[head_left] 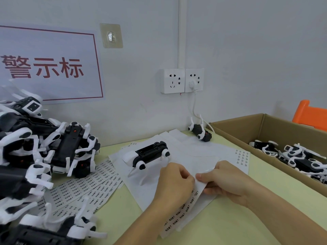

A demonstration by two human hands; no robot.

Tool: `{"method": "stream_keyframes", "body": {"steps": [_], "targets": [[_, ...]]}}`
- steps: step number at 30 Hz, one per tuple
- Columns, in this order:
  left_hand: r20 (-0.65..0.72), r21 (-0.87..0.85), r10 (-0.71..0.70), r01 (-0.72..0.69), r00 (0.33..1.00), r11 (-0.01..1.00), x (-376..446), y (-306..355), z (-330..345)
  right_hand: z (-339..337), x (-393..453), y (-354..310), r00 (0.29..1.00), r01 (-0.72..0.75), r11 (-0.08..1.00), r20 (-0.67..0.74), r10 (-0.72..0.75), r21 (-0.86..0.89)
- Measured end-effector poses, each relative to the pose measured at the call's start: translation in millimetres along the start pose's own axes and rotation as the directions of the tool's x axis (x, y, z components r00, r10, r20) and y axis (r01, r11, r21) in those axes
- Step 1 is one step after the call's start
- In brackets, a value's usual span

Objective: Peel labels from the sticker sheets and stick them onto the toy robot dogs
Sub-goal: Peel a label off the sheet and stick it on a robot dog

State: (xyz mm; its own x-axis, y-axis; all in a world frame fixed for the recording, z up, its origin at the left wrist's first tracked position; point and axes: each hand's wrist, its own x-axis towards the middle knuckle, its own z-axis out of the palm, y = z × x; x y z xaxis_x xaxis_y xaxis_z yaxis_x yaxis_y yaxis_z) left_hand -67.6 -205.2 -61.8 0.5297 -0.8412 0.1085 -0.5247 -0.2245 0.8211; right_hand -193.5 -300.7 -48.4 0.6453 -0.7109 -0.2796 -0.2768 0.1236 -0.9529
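A black and white toy robot dog [150, 154] lies belly-up on loose white backing sheets in the middle of the table. Just in front of it, both hands hold a sticker sheet [184, 211] with rows of small printed labels. My left hand [174, 183] pinches at the sheet's upper edge with curled fingers. My right hand [224, 181] grips the same edge, thumb on top. Whether a label is lifted between the fingertips is hidden.
A heap of robot dogs [40, 151] fills the left side, with several sticker sheets [85, 190] fanned beside it. Another dog [200, 132] lies near the wall. A cardboard box [251, 128] with dogs stands on the right. Wall sockets [182, 80] and a cable sit behind.
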Motion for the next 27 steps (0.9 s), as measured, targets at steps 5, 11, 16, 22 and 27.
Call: {"method": "stream_keyframes", "body": {"steps": [5, 11, 16, 22, 27], "targets": [[-0.030, 0.125, 0.046, -0.042, 0.998, 0.991, -2.4, 1.0, 4.1, 0.3, -1.1, -0.2, 1.000, 0.003, 1.000, -0.010, -0.003, -0.012], [-0.056, 0.201, 0.038, -0.026, 0.998, 0.979, -5.4, -1.2, 8.8, -0.4, 0.4, 1.1, 0.999, 0.006, 0.999, -0.051, -0.009, -0.054], [-0.109, 0.047, -0.049, 0.054, 0.993, 0.997, -6.5, 0.8, 8.3, -1.9, 0.6, -0.2, 0.998, -0.010, 1.000, -0.066, 0.009, -0.005], [-0.070, -0.057, -0.089, 0.085, 0.994, 0.995, -6.3, 3.1, 5.4, -3.2, 0.8, -1.4, 0.999, -0.005, 0.998, -0.046, 0.007, 0.055], [0.026, -0.066, -0.017, 0.019, 1.000, 0.998, -1.6, 2.1, -2.4, -4.4, 2.4, -0.1, 0.999, -0.015, 0.999, -0.032, 0.017, 0.046]]}}
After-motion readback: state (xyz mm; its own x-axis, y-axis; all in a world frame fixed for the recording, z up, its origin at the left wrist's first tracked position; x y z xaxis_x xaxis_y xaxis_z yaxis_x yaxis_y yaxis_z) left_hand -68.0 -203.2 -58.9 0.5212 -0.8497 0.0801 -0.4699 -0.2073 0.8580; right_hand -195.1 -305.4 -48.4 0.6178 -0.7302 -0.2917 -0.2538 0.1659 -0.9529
